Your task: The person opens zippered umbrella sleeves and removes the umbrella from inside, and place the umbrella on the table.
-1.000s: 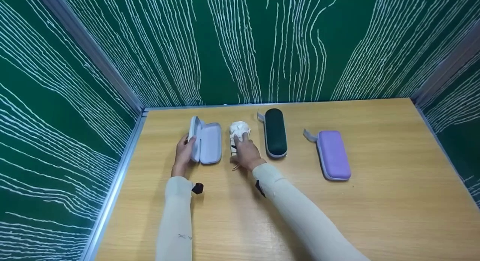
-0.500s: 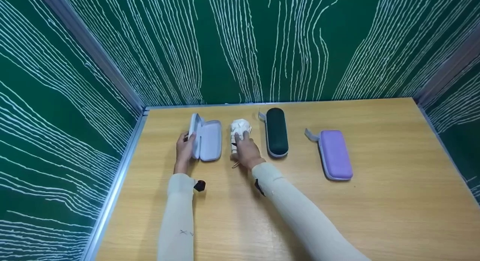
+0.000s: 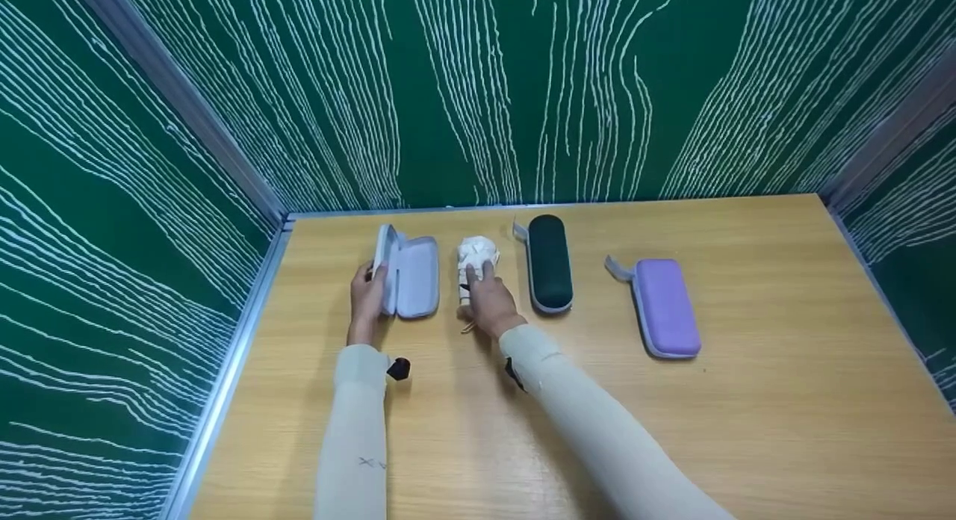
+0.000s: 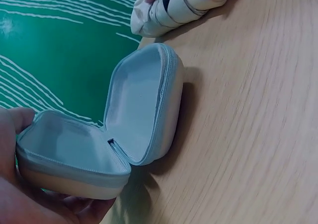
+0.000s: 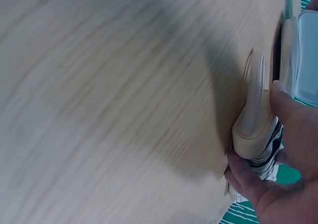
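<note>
One pale case (image 3: 419, 276) lay open on the bench (image 3: 478, 445), with nothing inside; opening looked done, closing looked left. Your left grip (image 3: 366, 292), thumb and fingers closed, held its raised lid (image 3: 388, 251); your right grip (image 3: 491, 303) curled round a folded umbrella (image 3: 476, 251) lying just beside it. Both holds matched those of one second earlier; the case sat slightly farther from you.

Pale zippered case (image 3: 417, 277), open, just left of a cream-and-black bundle (image 3: 476, 251)

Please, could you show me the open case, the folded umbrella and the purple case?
Open case (image 3: 417, 276): head view, inside its right-hand half.
Folded umbrella (image 4: 175, 14): left wrist view, wrapped body.
Purple case (image 3: 667, 305): head view, upper face.
</note>
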Available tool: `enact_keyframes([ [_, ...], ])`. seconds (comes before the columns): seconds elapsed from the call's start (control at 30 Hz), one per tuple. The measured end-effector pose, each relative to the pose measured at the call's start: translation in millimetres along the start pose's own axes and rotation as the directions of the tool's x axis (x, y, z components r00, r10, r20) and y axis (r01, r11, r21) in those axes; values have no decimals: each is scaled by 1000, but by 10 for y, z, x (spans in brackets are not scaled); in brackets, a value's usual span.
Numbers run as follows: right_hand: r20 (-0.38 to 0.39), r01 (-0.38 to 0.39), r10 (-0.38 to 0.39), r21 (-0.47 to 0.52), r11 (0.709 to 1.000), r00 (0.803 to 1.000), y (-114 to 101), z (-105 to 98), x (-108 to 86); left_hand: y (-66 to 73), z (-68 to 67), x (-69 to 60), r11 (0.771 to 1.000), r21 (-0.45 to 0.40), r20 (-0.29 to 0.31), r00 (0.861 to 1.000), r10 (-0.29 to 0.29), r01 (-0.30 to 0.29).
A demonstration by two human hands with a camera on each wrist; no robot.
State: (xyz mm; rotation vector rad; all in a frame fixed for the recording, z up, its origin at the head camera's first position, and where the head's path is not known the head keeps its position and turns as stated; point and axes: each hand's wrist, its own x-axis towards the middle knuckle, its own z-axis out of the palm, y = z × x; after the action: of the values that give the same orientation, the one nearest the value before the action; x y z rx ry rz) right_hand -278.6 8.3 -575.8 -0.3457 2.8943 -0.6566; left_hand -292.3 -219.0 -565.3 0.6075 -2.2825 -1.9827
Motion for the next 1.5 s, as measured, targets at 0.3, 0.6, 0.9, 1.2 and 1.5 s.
enact_keyframes([
  [0.3, 8, -12, 12, -47, 999, 1000, 20, 22, -27, -58, -46, -53, 998, 30, -17, 998, 58, -58],
  [0.6, -8, -15, 15, -22, 1000, 1000, 41, 81, -75, -149, -98, -34, 997, 55, -69, 996, 54, -50],
  [0.9, -56, 35, -38, -60, 998, 998, 34, 93, -103, -205, -110, 8, 993, 83, -77, 993, 88, -82],
  [1.2, -32, 16, -17, -34, 999, 999, 43, 108, -88, -240, -138, 2, 994, 92, -68, 995, 72, -66],
  [1.5, -3, 15, -15, 20, 1000, 1000, 30, 78, -130, -242, -145, -48, 990, 135, -135, 989, 57, -39],
])
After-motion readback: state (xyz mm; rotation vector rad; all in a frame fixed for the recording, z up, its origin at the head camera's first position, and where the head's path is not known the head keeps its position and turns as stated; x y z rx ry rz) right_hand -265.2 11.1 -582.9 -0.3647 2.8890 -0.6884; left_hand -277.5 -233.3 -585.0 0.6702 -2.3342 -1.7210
